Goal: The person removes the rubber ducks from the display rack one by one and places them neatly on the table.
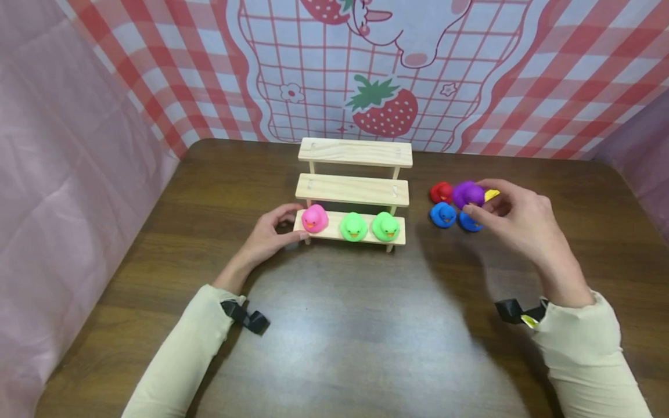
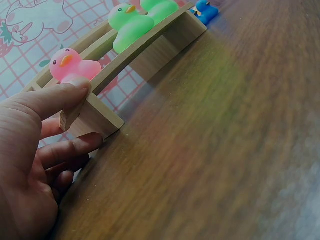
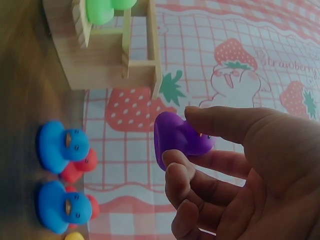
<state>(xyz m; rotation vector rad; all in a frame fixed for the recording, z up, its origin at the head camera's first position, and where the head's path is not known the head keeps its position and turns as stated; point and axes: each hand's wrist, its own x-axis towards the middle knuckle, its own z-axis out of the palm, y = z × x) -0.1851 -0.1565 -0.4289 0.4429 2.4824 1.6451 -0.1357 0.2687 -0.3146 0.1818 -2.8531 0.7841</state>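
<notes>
My right hand [image 1: 528, 226] pinches a purple rubber duck [image 3: 177, 135] between thumb and fingers, lifted above the other ducks at the right of the table. My left hand [image 1: 269, 235] holds the left end of the lowest step of a three-step wooden stand [image 1: 352, 190], its thumb [image 2: 75, 90] against the board's end. A pink duck [image 1: 315, 219] stands on that step close to the thumb. Two green ducks, one mid-step [image 1: 353, 227] and one at its right end [image 1: 385, 226], share the board. The upper two steps bear nothing.
Beneath and beside my right hand are two blue ducks, one nearer the stand [image 1: 442, 215] and one partly hidden [image 1: 470, 222]. Red ducks [image 3: 80, 166] sit behind them, and a yellow duck [image 3: 74, 236] shows partly. A strawberry-print cloth [image 1: 384, 110] hangs behind the brown table [image 1: 334, 337].
</notes>
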